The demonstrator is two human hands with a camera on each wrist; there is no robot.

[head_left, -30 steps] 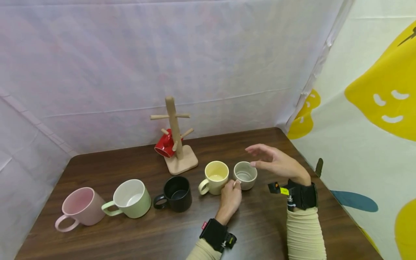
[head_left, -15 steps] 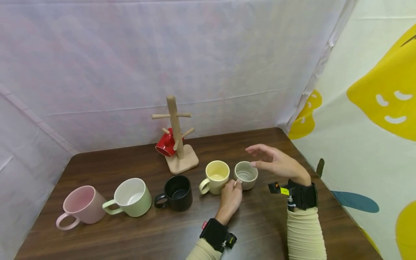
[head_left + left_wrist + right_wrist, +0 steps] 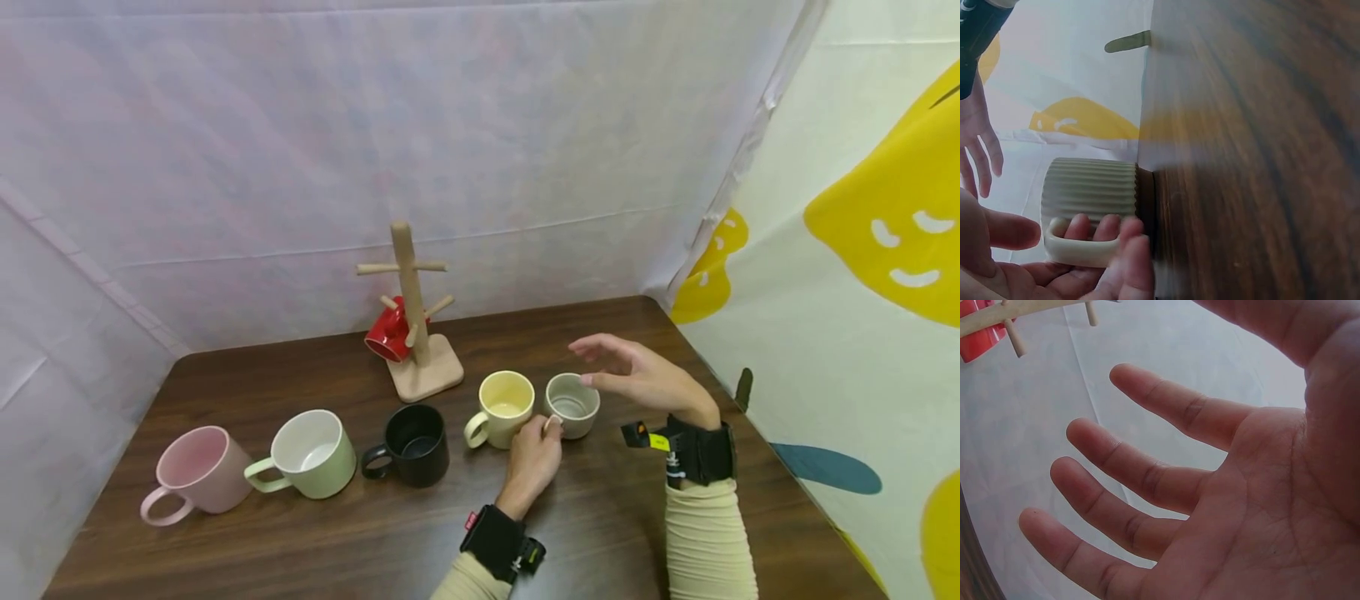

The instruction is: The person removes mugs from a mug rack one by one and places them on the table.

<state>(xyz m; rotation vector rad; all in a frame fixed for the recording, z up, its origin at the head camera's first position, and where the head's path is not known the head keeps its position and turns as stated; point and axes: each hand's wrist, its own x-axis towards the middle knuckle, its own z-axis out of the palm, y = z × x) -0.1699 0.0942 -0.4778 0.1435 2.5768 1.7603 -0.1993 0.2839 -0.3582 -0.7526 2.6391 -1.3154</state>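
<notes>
A ribbed grey mug (image 3: 573, 406) stands on the table, its handle turned toward the person. My left hand (image 3: 535, 457) holds that mug by its handle. In the left wrist view, fingertips (image 3: 1107, 227) are hooked through the handle (image 3: 1082, 251). My right hand (image 3: 645, 375) hovers beside and above the grey mug's right rim, palm facing left. Its fingers are spread and hold nothing, as the right wrist view shows. Just left of the grey mug is a yellow mug (image 3: 507, 395), close to the left hand.
A wooden mug tree (image 3: 408, 287) stands at the back, with a red mug (image 3: 387, 335) hanging from a lower peg. Along the table's left lie a black mug (image 3: 429, 454), a light green mug (image 3: 330, 467) and a pink mug (image 3: 225, 479), all upright. A white cloth backdrop (image 3: 480, 150) rises behind.
The scene slides slightly rightward in the head view as the camera turns. Both hands and the grey mug keep their places relative to one another.
</notes>
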